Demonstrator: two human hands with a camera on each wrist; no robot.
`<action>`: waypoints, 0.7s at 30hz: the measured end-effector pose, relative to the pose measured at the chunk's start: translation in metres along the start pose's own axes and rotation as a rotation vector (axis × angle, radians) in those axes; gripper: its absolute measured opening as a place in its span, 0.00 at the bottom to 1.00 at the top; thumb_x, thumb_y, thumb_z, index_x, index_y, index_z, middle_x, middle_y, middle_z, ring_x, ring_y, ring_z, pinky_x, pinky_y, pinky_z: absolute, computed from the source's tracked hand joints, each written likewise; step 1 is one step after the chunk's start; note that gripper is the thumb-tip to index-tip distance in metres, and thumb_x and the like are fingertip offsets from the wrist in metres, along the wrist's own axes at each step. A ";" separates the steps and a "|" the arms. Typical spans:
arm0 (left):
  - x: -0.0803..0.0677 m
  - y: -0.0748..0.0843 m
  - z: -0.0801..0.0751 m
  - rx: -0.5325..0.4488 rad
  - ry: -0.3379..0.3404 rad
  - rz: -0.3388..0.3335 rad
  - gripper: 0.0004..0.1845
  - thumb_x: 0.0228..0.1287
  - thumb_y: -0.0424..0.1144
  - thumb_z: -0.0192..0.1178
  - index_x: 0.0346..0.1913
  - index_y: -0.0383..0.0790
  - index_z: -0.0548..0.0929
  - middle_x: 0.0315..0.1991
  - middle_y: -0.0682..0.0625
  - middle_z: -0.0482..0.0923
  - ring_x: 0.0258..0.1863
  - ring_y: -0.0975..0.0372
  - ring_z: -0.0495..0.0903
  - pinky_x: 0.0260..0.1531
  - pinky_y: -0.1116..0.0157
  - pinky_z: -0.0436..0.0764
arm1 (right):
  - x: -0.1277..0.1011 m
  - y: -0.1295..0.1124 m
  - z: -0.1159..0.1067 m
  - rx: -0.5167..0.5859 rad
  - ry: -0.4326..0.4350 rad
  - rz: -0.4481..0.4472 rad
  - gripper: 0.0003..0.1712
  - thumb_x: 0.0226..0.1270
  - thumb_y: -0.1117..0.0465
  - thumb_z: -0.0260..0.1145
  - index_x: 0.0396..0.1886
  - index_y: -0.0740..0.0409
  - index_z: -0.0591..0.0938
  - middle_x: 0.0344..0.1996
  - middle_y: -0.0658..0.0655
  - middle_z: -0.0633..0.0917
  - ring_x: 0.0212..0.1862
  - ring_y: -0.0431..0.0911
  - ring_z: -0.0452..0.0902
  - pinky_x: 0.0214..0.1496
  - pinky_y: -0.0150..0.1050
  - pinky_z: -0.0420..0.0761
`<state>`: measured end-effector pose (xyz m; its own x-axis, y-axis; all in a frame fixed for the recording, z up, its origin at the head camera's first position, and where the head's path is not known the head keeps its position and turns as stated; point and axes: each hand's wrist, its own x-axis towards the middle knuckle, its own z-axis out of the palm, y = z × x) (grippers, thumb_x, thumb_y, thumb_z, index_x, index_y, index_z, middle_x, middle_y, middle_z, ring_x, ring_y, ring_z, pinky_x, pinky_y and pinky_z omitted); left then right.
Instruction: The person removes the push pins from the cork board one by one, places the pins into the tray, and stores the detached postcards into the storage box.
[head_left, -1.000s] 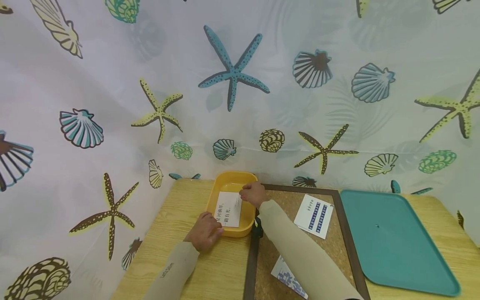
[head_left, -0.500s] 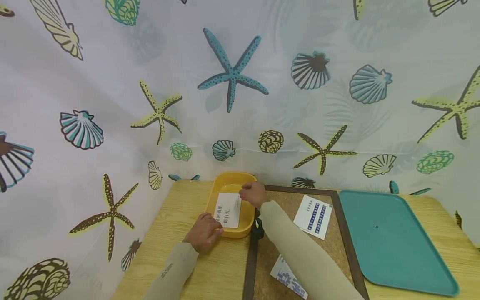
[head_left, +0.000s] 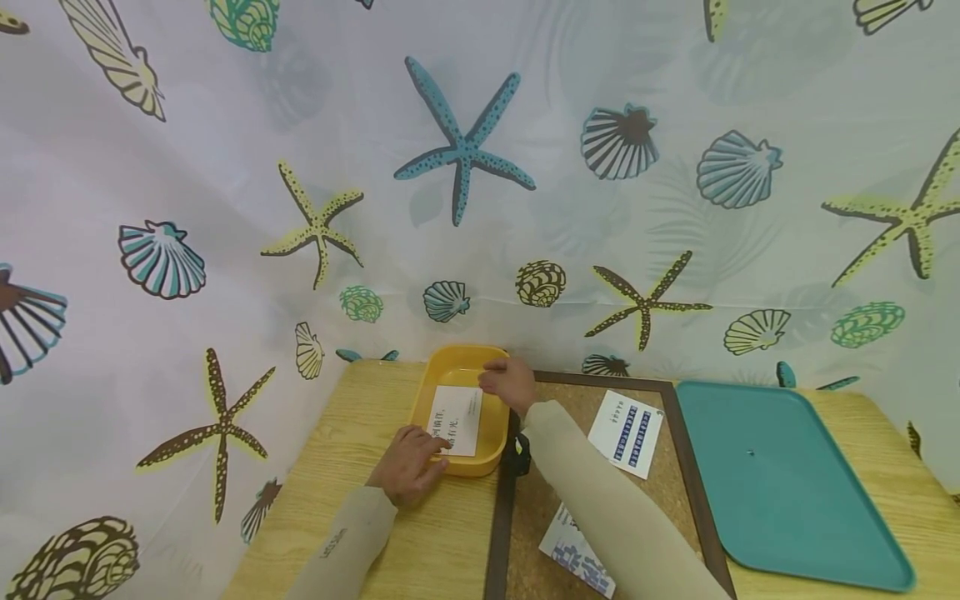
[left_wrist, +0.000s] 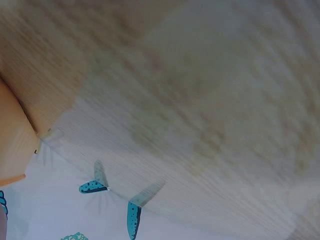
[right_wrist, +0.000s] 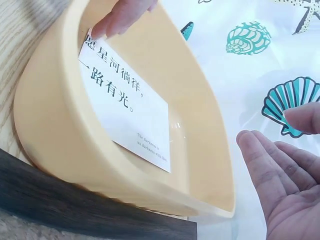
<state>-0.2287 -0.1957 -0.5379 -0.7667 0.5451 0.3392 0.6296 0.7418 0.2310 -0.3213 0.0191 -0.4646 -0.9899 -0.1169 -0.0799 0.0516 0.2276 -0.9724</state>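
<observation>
A yellow tray (head_left: 491, 417) stands at the back of the wooden table (head_left: 352, 433). A white card (head_left: 455, 420) with black printed characters lies slanted inside it, also in the right wrist view as the card (right_wrist: 125, 95) in the tray (right_wrist: 55, 140). My left hand (head_left: 433, 450) rests at the tray's near rim, its fingertips (right_wrist: 122, 17) on the card's near corner. My right hand (head_left: 495, 385) hovers over the tray's far right rim. In the right wrist view this hand (right_wrist: 280, 165) shows an open palm with straight fingers, holding nothing. The left wrist view shows only blurred table top.
A dark-framed cork board (head_left: 570, 408) lies right of the tray, with a blue-printed card (head_left: 628, 432) on it and another printed card (head_left: 577, 562) near the front. A teal tray (head_left: 780, 483) sits at the right. A shell-and-starfish curtain (head_left: 465, 142) hangs behind.
My right hand has come off the card's far corner and drawn slightly right. The card has settled a little lower in the tray. The left hand stays at the near corner.
</observation>
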 end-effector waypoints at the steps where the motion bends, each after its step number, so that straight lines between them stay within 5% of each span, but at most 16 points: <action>1: 0.000 0.000 0.000 0.008 0.003 0.001 0.15 0.69 0.46 0.52 0.49 0.42 0.81 0.41 0.49 0.84 0.45 0.57 0.77 0.62 0.52 0.64 | 0.000 0.000 -0.001 0.001 -0.003 -0.001 0.18 0.64 0.66 0.64 0.53 0.71 0.79 0.44 0.66 0.85 0.45 0.54 0.84 0.48 0.42 0.83; 9: 0.008 0.009 -0.002 0.160 0.090 0.041 0.24 0.69 0.54 0.50 0.60 0.43 0.75 0.48 0.49 0.80 0.51 0.56 0.75 0.61 0.53 0.65 | -0.001 0.000 -0.015 0.109 -0.021 -0.052 0.19 0.66 0.68 0.62 0.55 0.73 0.78 0.45 0.67 0.84 0.48 0.56 0.83 0.50 0.43 0.82; 15: 0.014 0.012 0.001 0.186 0.144 0.058 0.28 0.71 0.60 0.43 0.60 0.43 0.75 0.53 0.47 0.78 0.56 0.53 0.73 0.60 0.51 0.65 | -0.008 -0.002 -0.024 0.149 -0.023 -0.098 0.20 0.67 0.69 0.62 0.56 0.74 0.77 0.47 0.70 0.83 0.49 0.57 0.82 0.51 0.42 0.81; 21: 0.023 0.022 0.001 0.177 0.130 0.005 0.30 0.70 0.63 0.41 0.60 0.45 0.76 0.57 0.45 0.77 0.58 0.52 0.72 0.60 0.49 0.65 | -0.016 -0.002 -0.036 0.182 -0.020 -0.142 0.20 0.67 0.69 0.63 0.57 0.73 0.76 0.48 0.72 0.82 0.51 0.61 0.80 0.52 0.47 0.80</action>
<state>-0.2325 -0.1663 -0.5258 -0.7336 0.5027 0.4574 0.5929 0.8023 0.0693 -0.3105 0.0550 -0.4537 -0.9863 -0.1548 0.0575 -0.0628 0.0294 -0.9976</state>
